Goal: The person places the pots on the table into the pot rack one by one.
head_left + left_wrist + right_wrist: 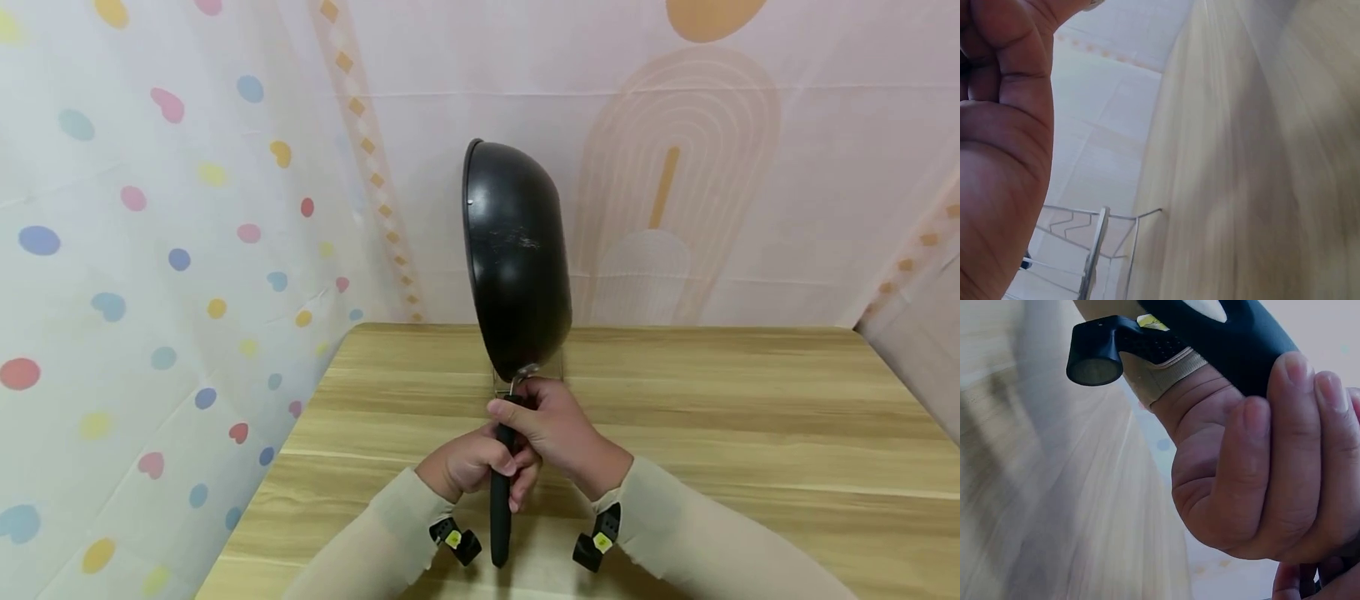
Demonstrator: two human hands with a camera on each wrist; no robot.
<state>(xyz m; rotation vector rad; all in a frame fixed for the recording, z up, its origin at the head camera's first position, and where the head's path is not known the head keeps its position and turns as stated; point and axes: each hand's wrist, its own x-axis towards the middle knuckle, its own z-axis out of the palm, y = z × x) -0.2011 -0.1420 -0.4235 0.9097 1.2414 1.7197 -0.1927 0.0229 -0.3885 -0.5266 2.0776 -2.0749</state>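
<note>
Two hands, my left hand [472, 462] and right hand [551, 425], clamp the pan [516, 258] handle [500, 508] mid-frame, likely steadying it upright above the table [750, 417].

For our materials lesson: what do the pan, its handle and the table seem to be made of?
Pan: probably metal with a matte black coating; scuffs on its base catch the light.
Handle: smooth black, likely plastic.
Table: light wood or wood-look laminate, with visible grain streaks.
</note>
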